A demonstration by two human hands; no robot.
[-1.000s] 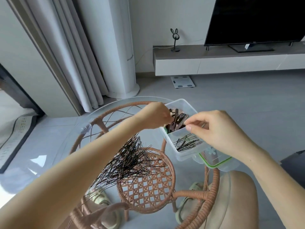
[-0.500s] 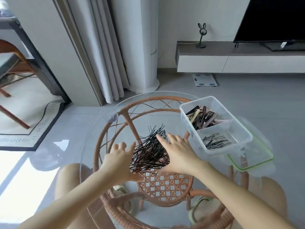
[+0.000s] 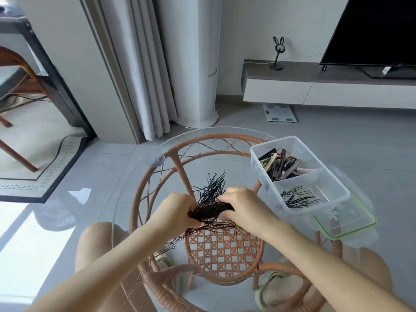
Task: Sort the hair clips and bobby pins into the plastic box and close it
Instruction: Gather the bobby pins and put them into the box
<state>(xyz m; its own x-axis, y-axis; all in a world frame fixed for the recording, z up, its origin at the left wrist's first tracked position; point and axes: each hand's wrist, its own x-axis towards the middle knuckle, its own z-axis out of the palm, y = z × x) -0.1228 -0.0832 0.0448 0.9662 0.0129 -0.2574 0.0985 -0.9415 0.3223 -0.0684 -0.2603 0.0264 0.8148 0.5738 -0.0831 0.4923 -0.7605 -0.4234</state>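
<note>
- Since the earlier frame, both hands had closed in from resting spread on either side of the bobby pins (image 3: 210, 199) to squeezing the pile between them, and the loose fan of pins had been drawn into a tighter bunch.
- Head view: the left hand (image 3: 180, 210) was curled shut on the near end of the bundle, and the right hand (image 3: 244, 207) pinched the same bundle from the other side, fingers folded over it.
- Many pins still stuck out past the hands toward the far side, and several strays lay loose on the glass table (image 3: 135, 167) near the left forearm.
- The plastic box (image 3: 337, 183) stood open just to the right, hair clips (image 3: 281, 166) in its far compartment and a few pins already in the near one.
- Its lid (image 3: 351, 224) lay partly under the box's near corner.
- To do this step well, the pins likely needed aligning lengthwise before lifting, so the bunch would fit the near compartment without snagging on the divider.
- A firm grip at mid-length seemed wise, since slick pins could slide out.
- Strays would probably need a second sweep before closing.
</note>
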